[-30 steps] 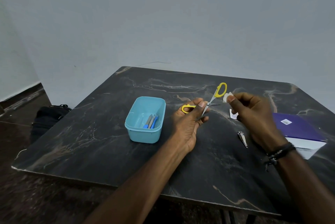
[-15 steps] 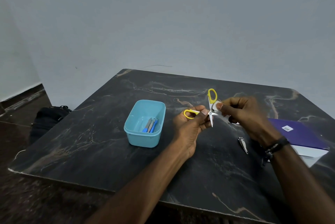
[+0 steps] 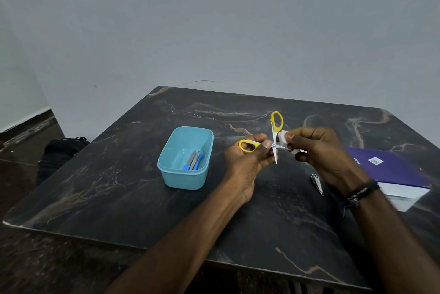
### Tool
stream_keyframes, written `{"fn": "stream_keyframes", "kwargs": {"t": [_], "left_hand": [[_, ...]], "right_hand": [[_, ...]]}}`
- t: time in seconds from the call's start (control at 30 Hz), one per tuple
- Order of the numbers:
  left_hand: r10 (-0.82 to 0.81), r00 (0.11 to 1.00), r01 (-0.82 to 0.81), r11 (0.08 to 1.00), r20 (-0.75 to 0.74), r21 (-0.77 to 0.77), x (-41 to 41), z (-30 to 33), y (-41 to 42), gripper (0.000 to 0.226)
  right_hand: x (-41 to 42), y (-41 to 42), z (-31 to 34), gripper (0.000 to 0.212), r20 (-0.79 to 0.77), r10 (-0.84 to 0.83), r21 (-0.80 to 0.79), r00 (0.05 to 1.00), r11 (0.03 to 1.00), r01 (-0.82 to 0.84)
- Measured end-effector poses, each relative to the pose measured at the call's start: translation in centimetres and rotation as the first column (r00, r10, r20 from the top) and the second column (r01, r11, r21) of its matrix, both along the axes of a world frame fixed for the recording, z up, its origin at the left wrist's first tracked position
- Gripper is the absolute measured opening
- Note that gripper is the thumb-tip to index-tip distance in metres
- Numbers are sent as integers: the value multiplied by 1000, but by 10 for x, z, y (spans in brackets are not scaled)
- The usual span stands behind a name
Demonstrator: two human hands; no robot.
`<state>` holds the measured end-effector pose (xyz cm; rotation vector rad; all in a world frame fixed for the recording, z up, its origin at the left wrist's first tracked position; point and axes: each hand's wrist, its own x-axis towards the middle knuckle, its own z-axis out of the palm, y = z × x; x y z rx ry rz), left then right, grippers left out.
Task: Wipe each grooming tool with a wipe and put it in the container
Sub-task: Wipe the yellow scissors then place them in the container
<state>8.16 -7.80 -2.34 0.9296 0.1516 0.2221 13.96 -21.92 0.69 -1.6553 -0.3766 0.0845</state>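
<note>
Yellow-handled scissors now splayed wider in pinching left hand; right hand pinches white wipe.

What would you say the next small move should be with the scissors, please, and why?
Probably draw the wipe along the blade: the scissors are spread open in the left hand, and the right hand pinches the wipe near the pivot. They are not yet in the container.
</note>
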Motion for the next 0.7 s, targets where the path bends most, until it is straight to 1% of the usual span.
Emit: {"fn": "stream_keyframes", "kwargs": {"t": [0.1, 0.17, 0.33, 0.47, 0.53, 0.63, 0.7], "left_hand": [[-4, 1000, 4, 1000, 2, 1, 0, -1, 0, 11], [0, 1000, 0, 1000, 2, 0, 0, -1, 0, 12], [7, 1000, -7, 1000, 9, 4, 0, -2, 0, 13], [23, 1000, -23, 1000, -12, 8, 0, -2, 1, 13], [37, 999, -37, 999, -27, 7, 0, -1, 1, 13], [41, 999, -41, 999, -28, 9, -1, -1, 1, 13], [34, 999, -34, 999, -15, 9, -1, 0, 0, 14]], "right_hand": [[-3, 3, -2, 14, 5, 1, -45, 1000, 999, -1], [-5, 7, -3, 15, -1, 5, -46, 1000, 999, -5], [-10, 14, -6, 22, -55, 13, 24, 998, 1000, -12], [-10, 16, -7, 19, -129, 26, 108, 991, 994, -12], [-8, 16, -7, 21, -168, 28, 136, 985, 991, -5], [-8, 15, -8, 25, -180, 39, 129, 983, 992, -16], [-9, 16, -9, 23, -168, 50, 116, 984, 993, -31]]}}
